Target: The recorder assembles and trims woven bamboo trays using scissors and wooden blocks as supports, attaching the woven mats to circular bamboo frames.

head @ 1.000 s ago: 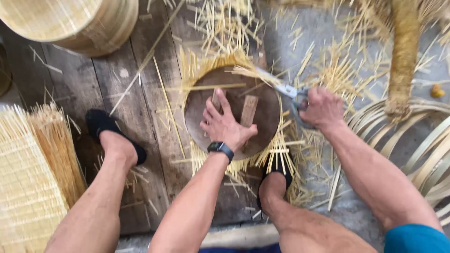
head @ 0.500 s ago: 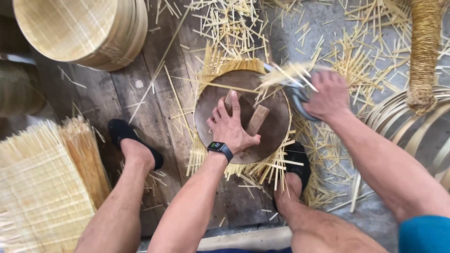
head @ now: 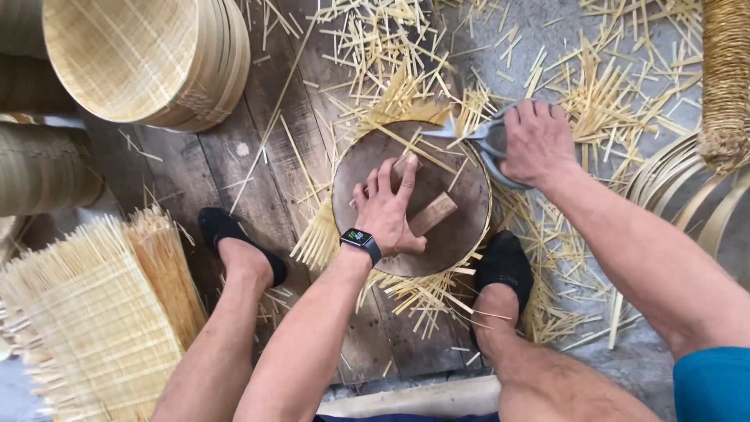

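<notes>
A stack of round woven bamboo trays (head: 148,59) leans at upper left on a dark plank floor (head: 211,168). A square woven mat (head: 86,312) with loose ends lies at lower left. Pale strip offcuts (head: 601,94) litter the ground; curved bamboo hoops (head: 672,176) rest at right.

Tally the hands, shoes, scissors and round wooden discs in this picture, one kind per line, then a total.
Hands: 2, left hand and right hand
Black shoes: 2
Scissors: 1
Round wooden disc: 1
Total: 6
</notes>
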